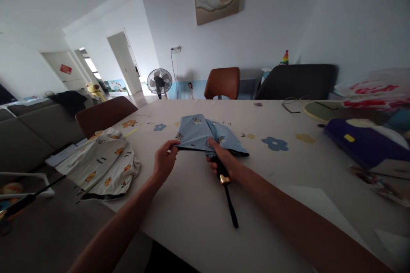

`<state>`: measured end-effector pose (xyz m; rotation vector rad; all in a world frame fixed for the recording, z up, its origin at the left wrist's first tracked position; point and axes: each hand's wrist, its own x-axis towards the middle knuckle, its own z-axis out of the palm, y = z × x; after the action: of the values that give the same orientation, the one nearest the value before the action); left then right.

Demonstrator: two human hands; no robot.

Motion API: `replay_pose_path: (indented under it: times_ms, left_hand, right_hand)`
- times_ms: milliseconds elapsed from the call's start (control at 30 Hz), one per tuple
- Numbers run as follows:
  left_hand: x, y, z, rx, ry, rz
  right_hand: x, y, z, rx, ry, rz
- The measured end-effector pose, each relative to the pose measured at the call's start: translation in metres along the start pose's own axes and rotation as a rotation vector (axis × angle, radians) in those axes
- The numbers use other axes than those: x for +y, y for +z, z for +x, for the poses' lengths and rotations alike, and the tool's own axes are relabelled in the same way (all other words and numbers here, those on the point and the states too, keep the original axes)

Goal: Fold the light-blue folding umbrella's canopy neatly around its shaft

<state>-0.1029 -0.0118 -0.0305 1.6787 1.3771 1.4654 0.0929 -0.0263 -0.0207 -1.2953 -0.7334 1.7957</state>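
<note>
A light blue folding umbrella (195,133) with small printed figures lies partly collapsed over the table, its dark-edged canopy bunched and fanned out. My left hand (166,156) pinches the left corner of the canopy's edge. Around the top of the black handle (222,169) my right hand (226,163) is closed, its thumb pressing on the blue cloth. A gold ring and a black wrist strap (231,209) show below that hand. To the left, a cream umbrella (105,166) with orange animal prints rests loosely folded, its dark handle (19,205) jutting past the table edge.
The white table (188,204) carries flower prints. At right are a purple box (355,143), eyeglasses (293,104), a plastic bag (374,94) and paper sheets (315,204). Chairs (222,83) and a standing fan (159,82) stand behind; a sofa (32,126) is at left.
</note>
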Motion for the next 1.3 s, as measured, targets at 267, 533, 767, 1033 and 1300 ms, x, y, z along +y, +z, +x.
replay_pose_path:
  times_ms: [267, 533, 767, 1033, 1300]
  left_hand:
    - [-0.005, -0.009, 0.008, -0.213, -0.111, -0.113]
    - [0.004, 0.007, 0.065, -0.15, -0.356, -0.342]
    - [0.003, 0.046, 0.1, 0.078, -0.328, -0.16]
    - [-0.024, 0.051, 0.097, 0.172, -0.199, 0.012]
    - [-0.044, 0.068, 0.094, 0.121, -0.136, 0.218]
  right_hand:
    - [0.003, 0.008, -0.005, 0.106, 0.016, -0.221]
    - [0.006, 0.015, -0.011, 0.153, -0.033, -0.326]
    - [0.007, 0.013, -0.006, 0.177, -0.017, -0.35]
    - [0.006, 0.011, -0.004, 0.116, -0.029, -0.253]
    - [0.008, 0.009, -0.002, 0.083, -0.039, -0.276]
